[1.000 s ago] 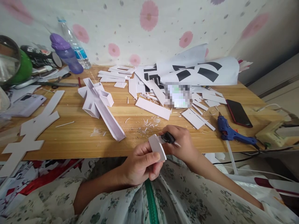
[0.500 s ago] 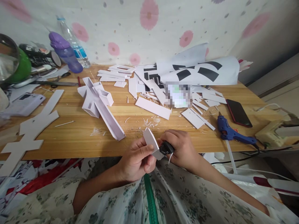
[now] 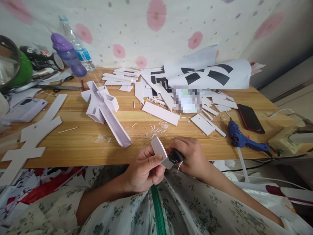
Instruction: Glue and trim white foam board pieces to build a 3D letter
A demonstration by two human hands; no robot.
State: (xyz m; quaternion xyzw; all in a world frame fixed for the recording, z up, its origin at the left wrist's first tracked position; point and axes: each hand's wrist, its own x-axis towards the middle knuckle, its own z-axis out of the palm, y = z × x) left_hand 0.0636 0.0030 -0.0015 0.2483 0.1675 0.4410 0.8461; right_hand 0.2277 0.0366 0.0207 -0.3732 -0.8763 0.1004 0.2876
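Note:
Between the thumb and fingers of my left hand is a small white foam board piece, held tilted near the table's front edge. My right hand is closed around a black utility knife, and its broad grey blade meets the piece's lower right edge. A thin white sliver hangs beside the knife. Beyond my hands, small white shavings lie scattered on the wooden table. A built-up white foam board shape with raised walls rests to the left.
A blue glue gun and a phone lie at the right. White strips and printed sheets cover the back. Flat cut board, scissors, a purple bottle and a clear water bottle are at the left.
Both hands have shifted very slightly right and down with the foam board piece and the utility knife. The white sliver leans more to the right. Everything on the table stays put.

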